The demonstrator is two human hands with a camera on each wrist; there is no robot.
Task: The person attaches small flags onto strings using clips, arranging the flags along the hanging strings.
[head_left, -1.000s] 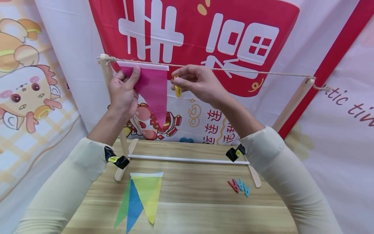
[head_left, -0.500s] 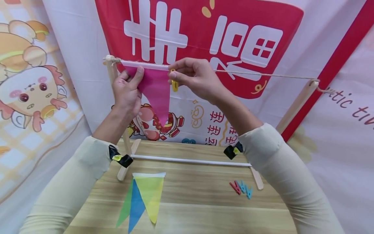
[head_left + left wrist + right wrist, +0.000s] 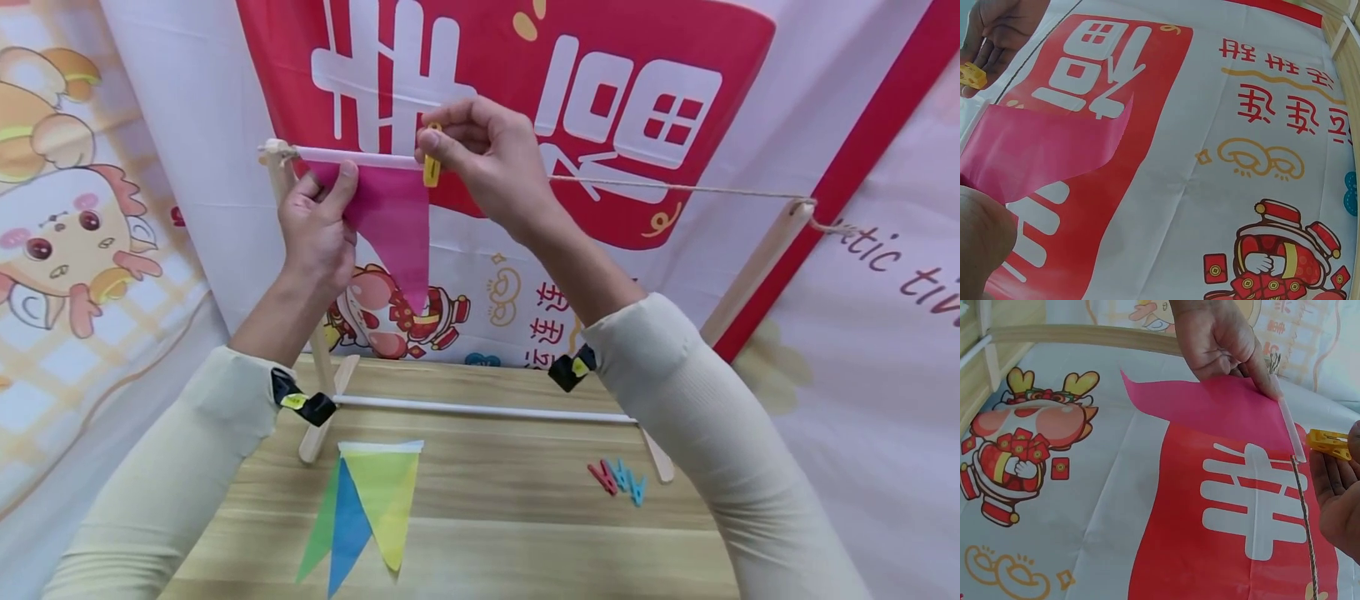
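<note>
In the head view my left hand [image 3: 318,233] pinches a pink triangular pennant [image 3: 396,218] by its white top band, thumb in front. The band lies along a twine line [image 3: 675,187] near the left post. My right hand [image 3: 504,162] pinches a small yellow clothespin [image 3: 432,165] at the band's right end. The right wrist view shows the clothespin [image 3: 1330,444] level with the band's end, with a slight gap between them. Its jaws' exact opening is too small to tell. In the left wrist view the pennant [image 3: 1047,147] curls at its tip.
Wooden posts [image 3: 757,271] hold the twine, with a white rod [image 3: 487,409] joining their feet. Green, blue and yellow pennants [image 3: 382,492] overlap on the wooden table [image 3: 525,550]. Red and blue clothespins [image 3: 619,477] lie at the right. A printed cloth [image 3: 480,267] hangs behind.
My right hand has moved left and up with the yellow clothespin, from beside the pennant to the right end of its band. My left hand keeps its grip, the band now against the twine.
</note>
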